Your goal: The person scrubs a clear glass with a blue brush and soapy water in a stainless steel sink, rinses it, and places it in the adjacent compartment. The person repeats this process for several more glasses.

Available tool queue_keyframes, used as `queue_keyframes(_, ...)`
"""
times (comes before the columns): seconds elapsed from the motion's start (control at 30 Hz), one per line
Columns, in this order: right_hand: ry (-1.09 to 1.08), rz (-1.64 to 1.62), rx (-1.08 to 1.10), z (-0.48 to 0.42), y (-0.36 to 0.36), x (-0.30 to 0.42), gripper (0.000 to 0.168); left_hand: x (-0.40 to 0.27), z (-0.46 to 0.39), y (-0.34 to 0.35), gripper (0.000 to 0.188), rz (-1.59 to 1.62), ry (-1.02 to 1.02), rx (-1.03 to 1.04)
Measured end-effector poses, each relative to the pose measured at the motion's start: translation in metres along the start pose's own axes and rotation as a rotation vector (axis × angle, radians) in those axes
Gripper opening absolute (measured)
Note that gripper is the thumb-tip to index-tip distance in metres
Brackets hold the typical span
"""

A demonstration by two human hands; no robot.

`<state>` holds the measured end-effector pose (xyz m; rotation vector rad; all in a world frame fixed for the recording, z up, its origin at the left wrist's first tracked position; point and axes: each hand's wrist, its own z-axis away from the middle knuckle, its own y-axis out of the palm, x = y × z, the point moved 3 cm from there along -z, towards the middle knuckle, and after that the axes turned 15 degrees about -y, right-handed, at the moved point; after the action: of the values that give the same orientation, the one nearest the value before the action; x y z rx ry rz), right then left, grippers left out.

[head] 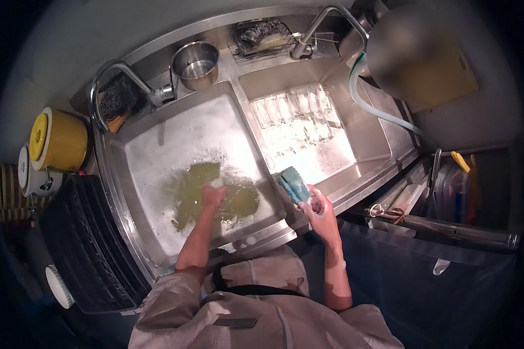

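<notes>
My left hand (213, 197) reaches into the left sink basin (121, 183), which is filled with foamy, greenish water. Its fingertips dip under the suds, so whether they grasp anything is hidden. Above the front end of the divider between the basins, my right hand (321, 213) grips a blue-green sponge (293, 185); suds cling to the fingers. Several clear drinking glasses (290, 104) lie in rows in the brightly lit right basin (371, 135).
Behind the basins stand a steel pot (195, 65), a left faucet (122, 67), a right faucet (318, 26) and a wire basket (262, 41) with scrubbers. A pale hose (375, 111) crosses the right side. Stacked black racks (91, 248) and a yellow drink dispenser (63, 139) flank the left.
</notes>
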<state>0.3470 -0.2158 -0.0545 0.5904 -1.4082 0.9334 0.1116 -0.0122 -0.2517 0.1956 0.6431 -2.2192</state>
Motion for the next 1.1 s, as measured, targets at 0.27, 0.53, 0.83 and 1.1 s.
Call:
queue_keyframes(0.27, -0.063, 0.012, 0.081, -0.007, 0.014, 0.009, 0.046, 0.096, -0.074, -0.039, 0.066, 0.021, 0.055, -0.236)
queue_keyframes(0.53, -0.069, 0.029, 0.126, -0.012, 0.021, 0.008, 0.046, 0.085, -0.028, -0.044, 0.080, -0.525, 0.030, -0.170)
queue_keyframes(0.83, -0.090, 0.037, 0.184, -0.007, 0.036, 0.008, 0.046, 0.057, 0.008, -0.088, 0.081, -0.751, 0.345, -0.002)
queue_keyframes(1.1, -0.214, 0.133, 0.259, -0.006, 0.057, -0.021, 0.044, 0.007, 0.094, -0.136, 0.069, -0.932, 0.325, -0.378)
